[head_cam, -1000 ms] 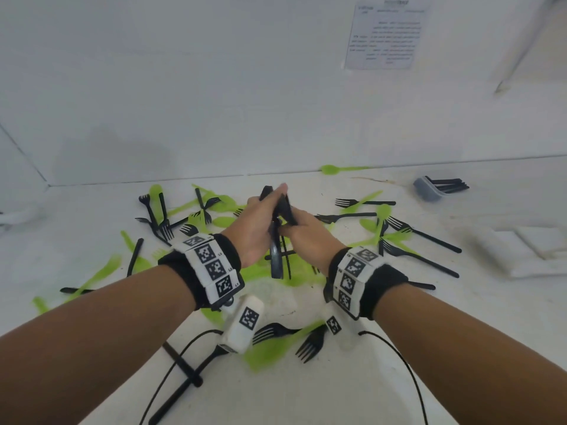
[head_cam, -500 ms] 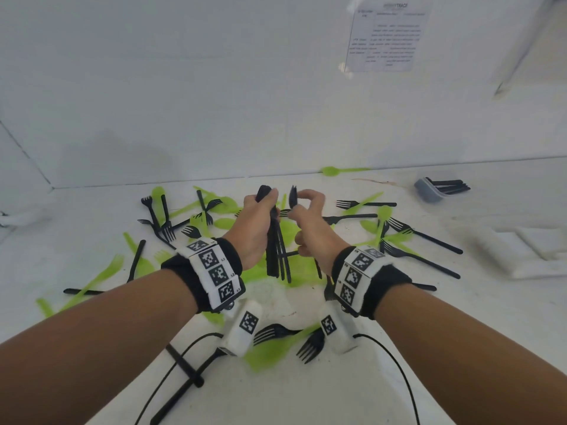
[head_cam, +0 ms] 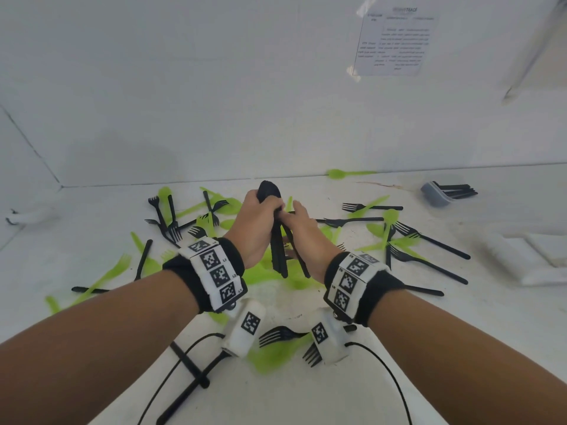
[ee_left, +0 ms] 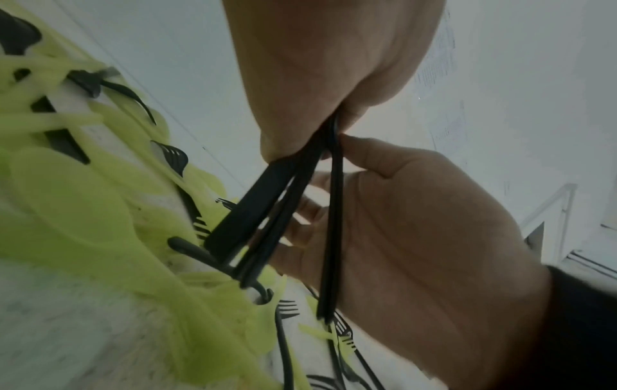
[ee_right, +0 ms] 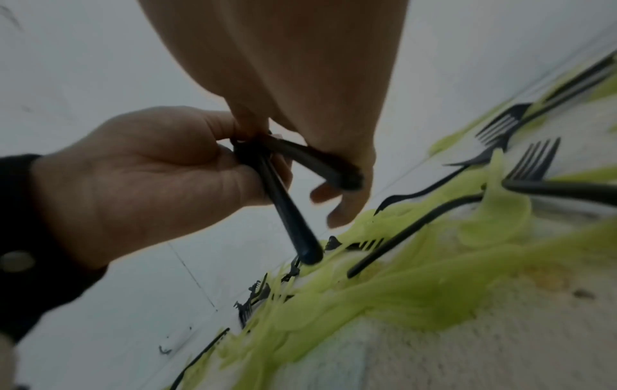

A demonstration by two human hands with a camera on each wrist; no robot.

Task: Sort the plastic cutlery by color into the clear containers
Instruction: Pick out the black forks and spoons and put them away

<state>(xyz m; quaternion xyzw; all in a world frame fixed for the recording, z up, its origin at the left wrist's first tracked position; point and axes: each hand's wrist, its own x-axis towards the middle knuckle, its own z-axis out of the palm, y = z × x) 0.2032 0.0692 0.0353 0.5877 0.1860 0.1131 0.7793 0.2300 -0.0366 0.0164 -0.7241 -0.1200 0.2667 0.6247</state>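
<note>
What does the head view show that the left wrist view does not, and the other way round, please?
Only the head view shows the clear container with black cutlery far right, the paper on the wall and both wristbands. Only the left wrist view shows, from below, the bundle's handles fanning apart under the left hand, with one piece pinched by the right hand. Both show the bundle of black cutlery held between the hands and the green and black cutlery on the table.
</note>
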